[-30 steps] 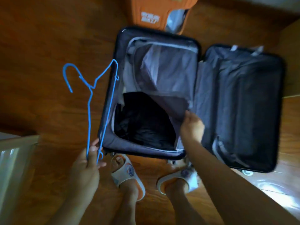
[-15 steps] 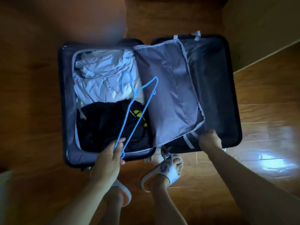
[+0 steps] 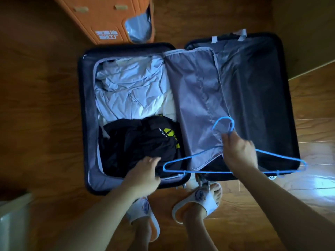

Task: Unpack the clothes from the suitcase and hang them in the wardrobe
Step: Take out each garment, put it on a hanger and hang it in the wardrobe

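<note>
A right hand (image 3: pixel 239 153) grasped a blue hanger (image 3: pixel 235 160) at three o'clock; the left hand (image 3: pixel 143 173), fingers released, touched black clothing (image 3: pixel 137 142).

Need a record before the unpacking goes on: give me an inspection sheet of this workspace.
Surface: wooden floor, glare at right.
Job's things: suitcase lies open; pale garment and black garment in its left half; grey divider flap folded over the right half; blue hanger.
Clutter: orange box beyond the suitcase.
Grippers: right hand grips the hanger below its hook; left hand rests on the black garment.
Cables: nothing seen.
Surroundings: two slippered feet; pale furniture edge at lower left.
</note>
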